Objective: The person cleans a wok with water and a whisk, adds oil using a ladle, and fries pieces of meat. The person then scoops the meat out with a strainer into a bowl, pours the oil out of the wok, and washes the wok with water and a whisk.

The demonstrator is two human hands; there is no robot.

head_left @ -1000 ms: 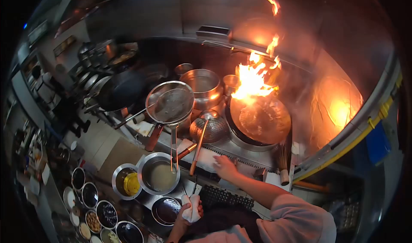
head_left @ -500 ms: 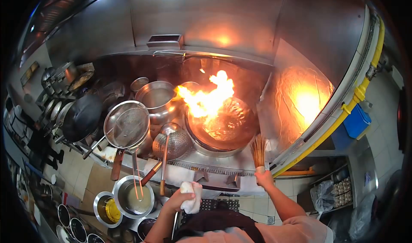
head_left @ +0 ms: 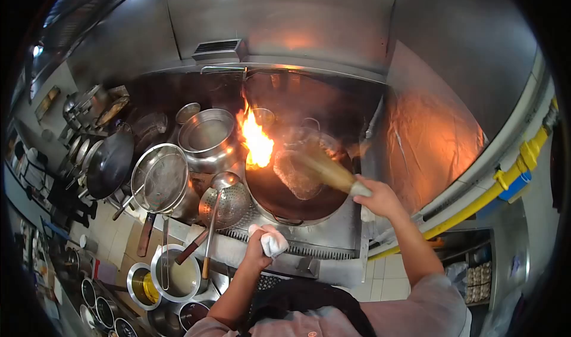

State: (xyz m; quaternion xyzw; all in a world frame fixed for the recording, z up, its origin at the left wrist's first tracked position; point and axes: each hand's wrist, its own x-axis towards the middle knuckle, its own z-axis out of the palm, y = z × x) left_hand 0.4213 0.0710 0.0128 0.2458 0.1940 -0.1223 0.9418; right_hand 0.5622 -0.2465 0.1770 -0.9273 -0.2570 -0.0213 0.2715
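My right hand (head_left: 380, 199) grips the pale handle of a bamboo brush (head_left: 330, 171), whose bristles blur over the large wok (head_left: 303, 209) on the stove. Inside the wok lies a pale, foamy-looking patch. A tall flame (head_left: 257, 140) burns at the wok's left edge. Near the stove's front edge, my left hand (head_left: 257, 251) is closed round a folded white cloth (head_left: 273, 242). Just left of it are a perforated ladle (head_left: 229, 206) and a round mesh strainer (head_left: 159, 179).
A metal pot (head_left: 208, 136) stands behind the strainer. Dark woks (head_left: 110, 161) are at the left. Bowls (head_left: 181, 274) of liquid sit at the lower left. A yellow pipe (head_left: 464, 209) runs along the right side. Another person (head_left: 35, 170) is at the far left.
My right hand has lifted the brush from beside the stove to over the wok. My left hand has moved forward with the cloth. The flame is smaller and narrower.
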